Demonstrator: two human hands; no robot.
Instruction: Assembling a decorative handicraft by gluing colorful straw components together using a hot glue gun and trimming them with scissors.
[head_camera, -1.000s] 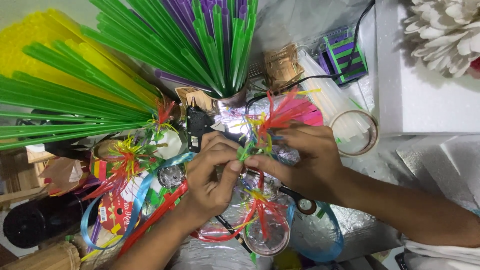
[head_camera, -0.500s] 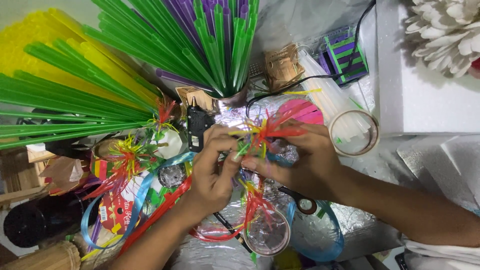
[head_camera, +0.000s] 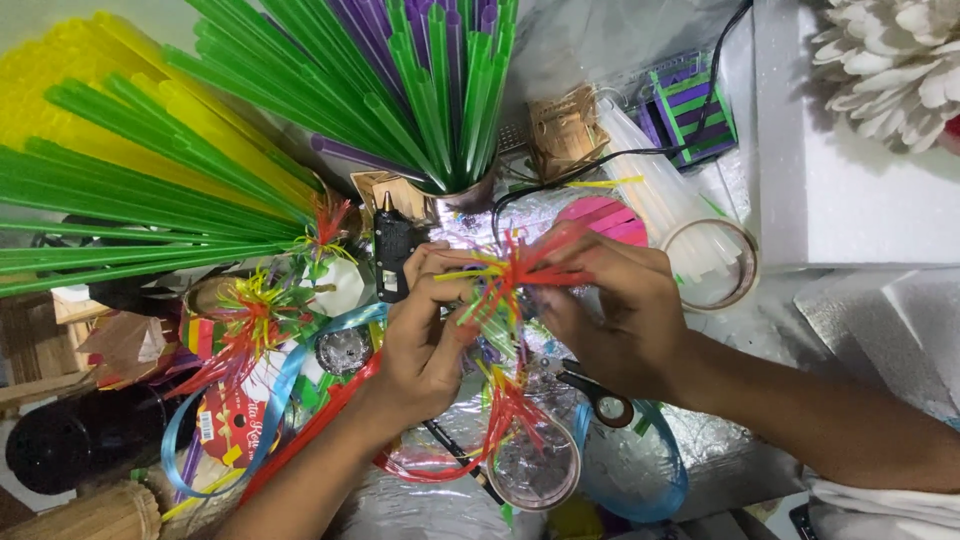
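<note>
Cluttered foil table (head_camera: 640, 470): left hand (head_camera: 425, 335) and right hand (head_camera: 610, 310) (fingers curled) pinch straw tassel (head_camera: 515, 265).

From my headset view I see my two bare forearms coming up from the bottom edge, each ending in an ungloved hand. My left hand (head_camera: 425, 345) wears no ring, watch or band that I can make out, and the forearm behind it is uncovered down to the frame edge. My right hand (head_camera: 620, 315) is likewise plain, its fingernails short. At the lower right corner a bit of white cloth (head_camera: 880, 500) shows by my right arm, most likely my sleeve or shirt; I cannot tell which.
</note>
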